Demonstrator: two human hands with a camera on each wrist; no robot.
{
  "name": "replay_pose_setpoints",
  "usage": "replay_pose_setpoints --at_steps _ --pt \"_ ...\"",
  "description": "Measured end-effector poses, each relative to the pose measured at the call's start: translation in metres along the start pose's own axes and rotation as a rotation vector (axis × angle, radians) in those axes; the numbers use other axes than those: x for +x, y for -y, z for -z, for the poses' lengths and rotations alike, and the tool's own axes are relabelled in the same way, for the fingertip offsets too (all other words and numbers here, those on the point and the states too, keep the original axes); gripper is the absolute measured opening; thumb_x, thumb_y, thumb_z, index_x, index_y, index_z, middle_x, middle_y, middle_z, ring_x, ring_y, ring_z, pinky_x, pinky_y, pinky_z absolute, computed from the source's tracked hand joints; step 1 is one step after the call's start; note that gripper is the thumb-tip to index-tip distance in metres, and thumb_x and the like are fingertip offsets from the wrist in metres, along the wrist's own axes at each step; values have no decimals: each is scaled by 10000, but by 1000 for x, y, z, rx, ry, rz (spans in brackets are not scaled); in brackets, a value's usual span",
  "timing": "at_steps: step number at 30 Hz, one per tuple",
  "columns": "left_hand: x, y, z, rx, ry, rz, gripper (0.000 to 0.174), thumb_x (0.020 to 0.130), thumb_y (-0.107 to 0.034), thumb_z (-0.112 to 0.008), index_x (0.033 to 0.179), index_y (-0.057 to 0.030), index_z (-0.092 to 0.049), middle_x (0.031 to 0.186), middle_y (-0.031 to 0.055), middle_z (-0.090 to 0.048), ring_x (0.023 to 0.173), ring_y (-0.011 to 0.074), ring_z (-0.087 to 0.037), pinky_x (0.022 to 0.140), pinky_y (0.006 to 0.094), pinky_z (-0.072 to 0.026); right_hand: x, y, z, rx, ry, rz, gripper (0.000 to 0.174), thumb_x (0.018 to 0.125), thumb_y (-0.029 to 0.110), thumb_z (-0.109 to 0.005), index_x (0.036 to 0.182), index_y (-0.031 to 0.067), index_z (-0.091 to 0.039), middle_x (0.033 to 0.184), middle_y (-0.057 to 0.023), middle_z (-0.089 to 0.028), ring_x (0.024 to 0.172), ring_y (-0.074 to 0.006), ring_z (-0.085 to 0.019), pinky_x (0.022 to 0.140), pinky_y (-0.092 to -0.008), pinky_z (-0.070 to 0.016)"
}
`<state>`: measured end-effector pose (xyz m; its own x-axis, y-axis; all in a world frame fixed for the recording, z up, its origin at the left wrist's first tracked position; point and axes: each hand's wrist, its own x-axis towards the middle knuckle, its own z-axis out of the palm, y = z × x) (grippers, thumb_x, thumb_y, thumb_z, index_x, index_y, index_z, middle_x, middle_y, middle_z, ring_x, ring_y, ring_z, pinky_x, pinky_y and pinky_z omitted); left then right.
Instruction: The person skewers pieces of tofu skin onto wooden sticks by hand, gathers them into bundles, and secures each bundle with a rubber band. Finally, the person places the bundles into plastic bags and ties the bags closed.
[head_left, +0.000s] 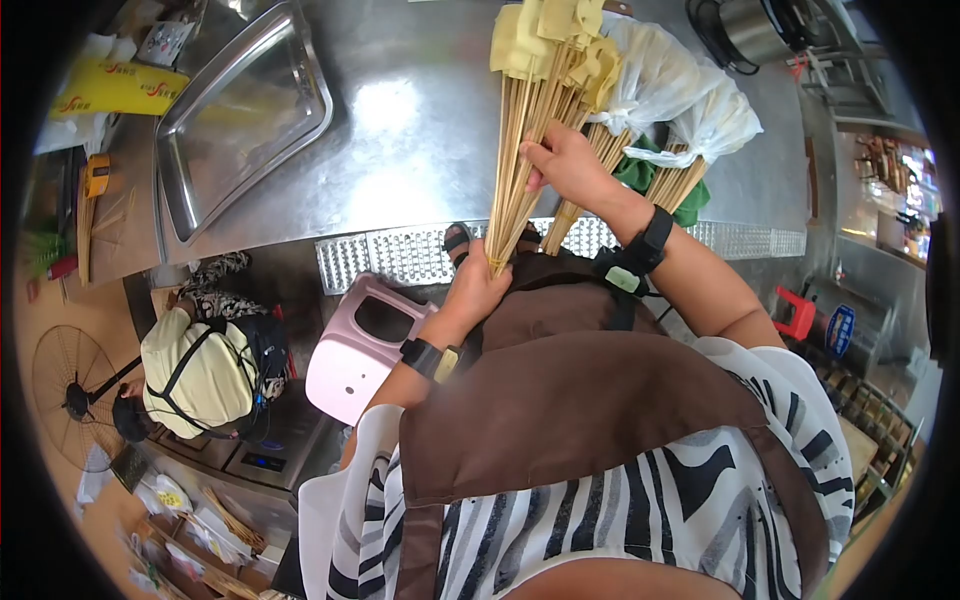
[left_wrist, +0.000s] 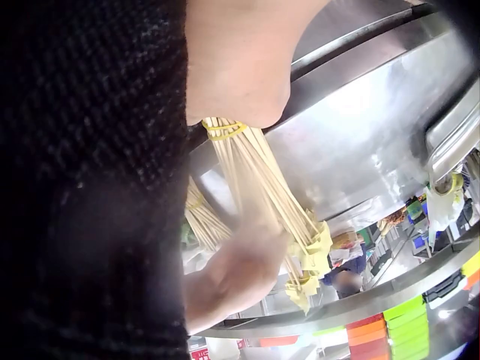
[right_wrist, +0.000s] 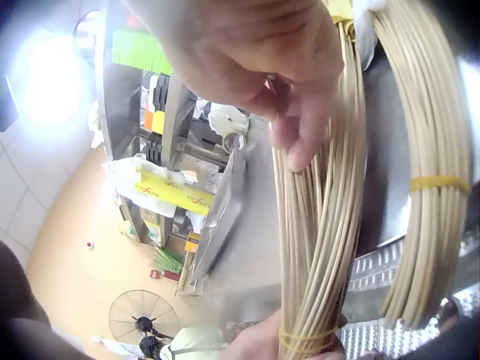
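Note:
My left hand [head_left: 478, 297] grips the lower end of a bundle of bamboo skewers [head_left: 508, 170], close to its yellow rubber band [right_wrist: 306, 339]. Folded pale-yellow sheets of food [head_left: 530, 42] are threaded on the far ends. Partway up the sticks, my right hand [head_left: 578, 170] pinches some of them with curled fingers, as the right wrist view shows. Beside it lies a second banded skewer bundle [right_wrist: 429, 120]. White plastic bags [head_left: 655, 80] cover the heads of the neighbouring skewers, with something green [head_left: 635, 172] between them.
A steel counter [head_left: 420, 150] spans the front, with a rectangular steel tray [head_left: 245, 120] at left. A perforated metal strip [head_left: 380, 255] runs along its near edge. A pink plastic stool [head_left: 350, 350] stands below. Another person [head_left: 200, 370] is at left near a fan [head_left: 75, 400].

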<state>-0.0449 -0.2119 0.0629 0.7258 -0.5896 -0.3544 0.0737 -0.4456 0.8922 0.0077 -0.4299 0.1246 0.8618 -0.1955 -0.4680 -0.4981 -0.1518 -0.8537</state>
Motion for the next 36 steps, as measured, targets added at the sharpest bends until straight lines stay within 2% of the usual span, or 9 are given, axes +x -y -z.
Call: replay_pose_setpoints --at_steps 3,6,13,17,20,25,30,33,36 --pt "1 8 -4 17 -1 32 349 798 -118 -625 1039 41 -429 882 310 -595 887 458 -591 732 462 -477 0 -3 -3 35 -17 24 193 901 116 -557 870 -68 -509 670 -111 -594 541 -179 -628 503 -307 -513" --pt "2 7 -5 17 -30 -32 334 800 -124 -624 1019 37 -429 869 307 -596 864 463 -592 721 468 -475 -5 3 -1 3 6 -7 178 919 130 -548 936 -42 -506 755 -73 -578 569 -150 -622 540 -280 -514" --pt "2 13 -8 -4 -41 -35 339 791 -126 -637 1018 25 -435 884 294 -597 881 448 -594 726 461 -476 -8 -1 2 38 19 -106 172 917 125 -552 917 -39 -500 752 -76 -578 574 -158 -628 549 -283 -522" --pt "2 16 -8 -28 -17 -6 341 787 -126 -645 1016 29 -445 873 276 -595 872 431 -599 727 447 -475 -10 -10 0 141 18 -83 169 916 127 -555 916 -35 -505 749 -76 -580 567 -159 -627 544 -276 -517" --pt "4 22 -11 -67 -6 -30 343 780 -131 -654 1014 30 -462 874 254 -581 880 410 -583 752 434 -462 -14 -12 -1 165 -13 -17 188 901 124 -554 896 -60 -517 669 -107 -597 530 -183 -628 473 -305 -494" --pt "6 26 -14 -90 34 11 354 770 -134 -658 1030 32 -484 911 228 -545 926 373 -525 820 422 -427 -15 -4 -9 92 41 -128 190 904 124 -546 907 -65 -525 644 -120 -605 513 -193 -627 463 -306 -497" --pt "7 22 -10 -75 43 -13 344 763 -122 -661 1028 29 -502 920 224 -545 932 361 -526 825 413 -423 -17 3 -6 38 19 -149 209 905 126 -540 916 -82 -523 653 -154 -618 524 -213 -644 473 -318 -522" --pt "5 24 -11 -66 50 -15 347 759 -114 -666 1029 28 -500 917 219 -550 916 352 -536 813 408 -429 -23 13 -7 -4 14 -160 201 925 142 -532 906 -57 -536 629 -112 -617 549 -173 -632 498 -284 -505" --pt "8 20 -10 -85 48 -15 363 760 -112 -672 1039 25 -485 908 213 -558 875 346 -559 778 402 -445 -22 13 -7 -2 10 -159 231 924 146 -530 922 -85 -530 657 -141 -623 551 -202 -649 480 -307 -514"
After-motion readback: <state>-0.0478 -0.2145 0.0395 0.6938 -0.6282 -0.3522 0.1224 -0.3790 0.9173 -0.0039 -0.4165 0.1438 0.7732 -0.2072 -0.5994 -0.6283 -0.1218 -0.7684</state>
